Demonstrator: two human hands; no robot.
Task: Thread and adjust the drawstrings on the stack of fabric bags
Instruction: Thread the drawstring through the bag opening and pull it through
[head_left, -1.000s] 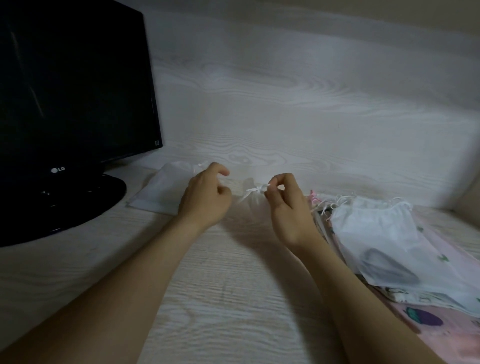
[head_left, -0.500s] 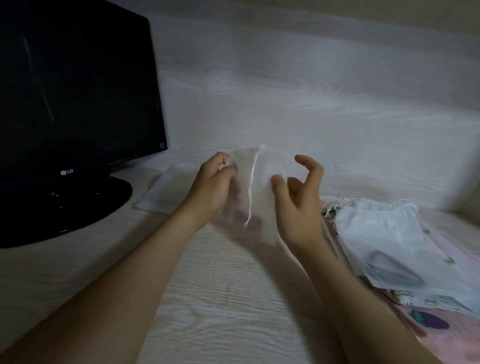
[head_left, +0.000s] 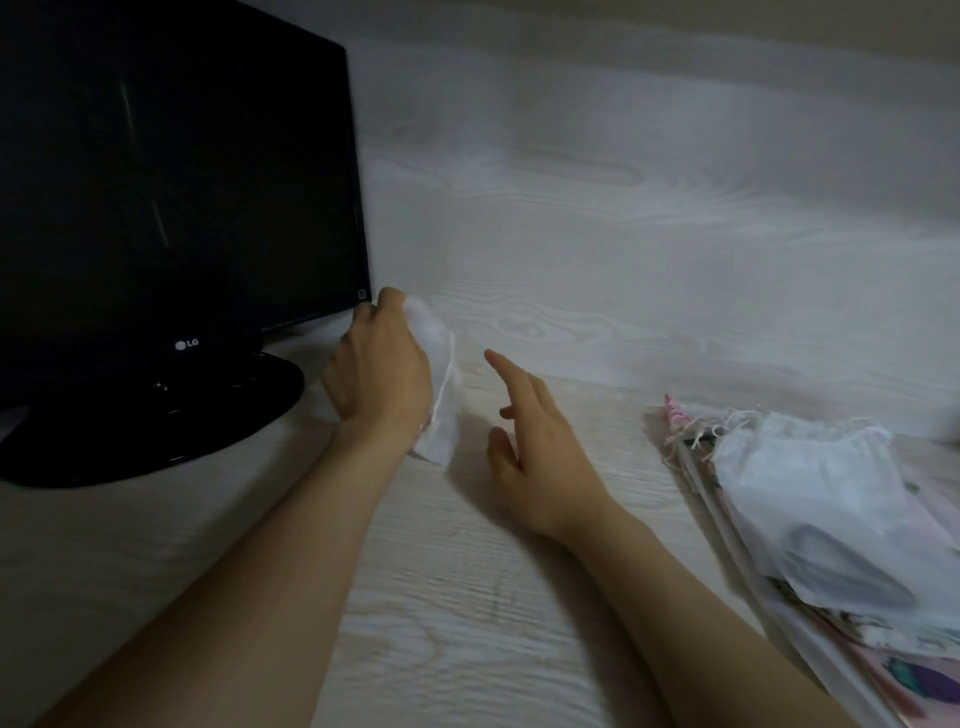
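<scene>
left hand (head_left: 379, 371) grips small white bag (head_left: 441, 415), right hand (head_left: 540, 457) empty
bag sticks out right of the left hand, drawstring (head_left: 448, 384) along its edge; right hand fingers apart, just right of bag; stack of bags (head_left: 831, 519) further right on bench (head_left: 467, 623).

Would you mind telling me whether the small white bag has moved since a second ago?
Yes: the left hand carried the bag leftward, toward the monitor.

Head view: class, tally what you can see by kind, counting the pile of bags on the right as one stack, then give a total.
monitor: 1
hands: 2 (left hand, right hand)
white bag, gripped by the left hand: 1
stack of bags: 1
Total: 5
</scene>
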